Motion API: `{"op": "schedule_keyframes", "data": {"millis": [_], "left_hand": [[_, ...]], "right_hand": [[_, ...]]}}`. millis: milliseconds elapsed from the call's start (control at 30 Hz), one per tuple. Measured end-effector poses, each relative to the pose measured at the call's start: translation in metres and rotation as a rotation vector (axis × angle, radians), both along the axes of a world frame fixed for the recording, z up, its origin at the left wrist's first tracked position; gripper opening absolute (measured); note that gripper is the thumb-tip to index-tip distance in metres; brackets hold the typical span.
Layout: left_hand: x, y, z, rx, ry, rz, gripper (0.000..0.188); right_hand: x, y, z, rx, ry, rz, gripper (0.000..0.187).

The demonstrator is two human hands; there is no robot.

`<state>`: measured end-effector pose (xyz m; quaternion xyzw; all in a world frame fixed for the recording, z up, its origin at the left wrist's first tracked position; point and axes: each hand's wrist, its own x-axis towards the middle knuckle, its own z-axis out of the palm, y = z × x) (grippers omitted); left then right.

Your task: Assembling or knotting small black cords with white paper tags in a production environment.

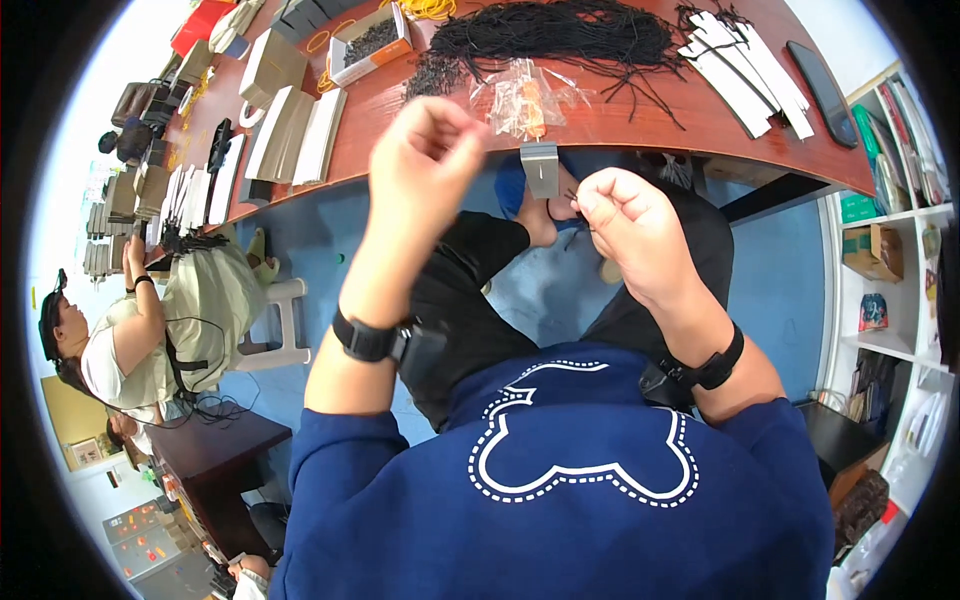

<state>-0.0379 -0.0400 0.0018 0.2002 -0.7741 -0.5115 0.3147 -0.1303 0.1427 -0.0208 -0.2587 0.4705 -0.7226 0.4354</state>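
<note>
My right hand [637, 228] is pinched around the end of a thin black cord [574, 197], over my lap just off the table's front edge. My left hand [430, 155] is raised by the table edge, its fingers curled and thumb drawn in, slightly smeared by motion. Whether anything is between those fingertips does not show. Between the hands, a grey block-like stack of cards [541, 172] juts out at the table's edge. Behind it lies a crinkled clear plastic bag [525, 100] with something orange in it. Small dark pieces [432, 78] are heaped beyond my left hand.
On the red-brown table lie a bundle of black cords [560, 35], white strips [735, 80], a phone [822, 95], an open box of small dark pieces [370, 45] and card stacks [280, 135]. Another person [130, 330] works at the left. Shelves [890, 290] stand right.
</note>
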Motion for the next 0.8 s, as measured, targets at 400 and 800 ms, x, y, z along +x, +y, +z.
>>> {"op": "schedule_keyframes", "data": {"millis": [400,800], "left_hand": [[0.023,0.062,-0.018,-0.052,0.003,-0.040,0.019],[0.022,0.067,-0.017,-0.343,0.026,0.033,0.019]], "right_hand": [[0.014,-0.006,-0.004,0.047,0.141,-0.170,0.008],[0.018,-0.008,-0.004,0.051,0.171,-0.235,0.009]]}}
